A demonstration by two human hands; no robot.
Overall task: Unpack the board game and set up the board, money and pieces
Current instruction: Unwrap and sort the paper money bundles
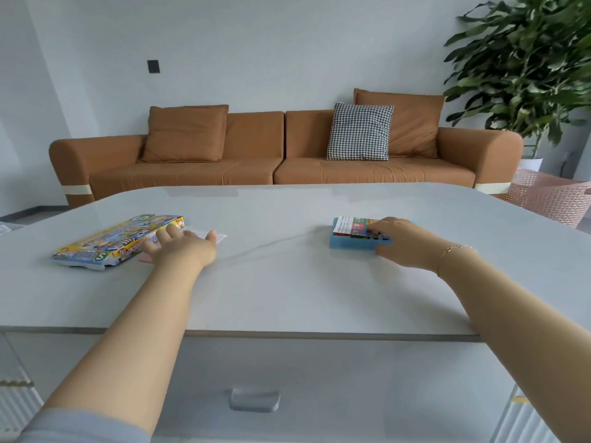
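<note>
The colourful game box lid [115,241] lies flat on the left of the white table [287,282]. My left hand [182,247] rests beside its right end, fingers straight, over a small white sheet [208,235] and a pink slip [145,259]. On the right sits a blue tray [348,243] with a folded printed board and leaflet [351,226] on top. My right hand [403,241] grips this stack, fingers over the top and thumb at the near side.
A brown sofa [281,155] with cushions stands behind the table. A large potted plant [531,65] and a pink laundry basket [550,196] are at the right. A drawer handle [255,399] shows below the table's front edge.
</note>
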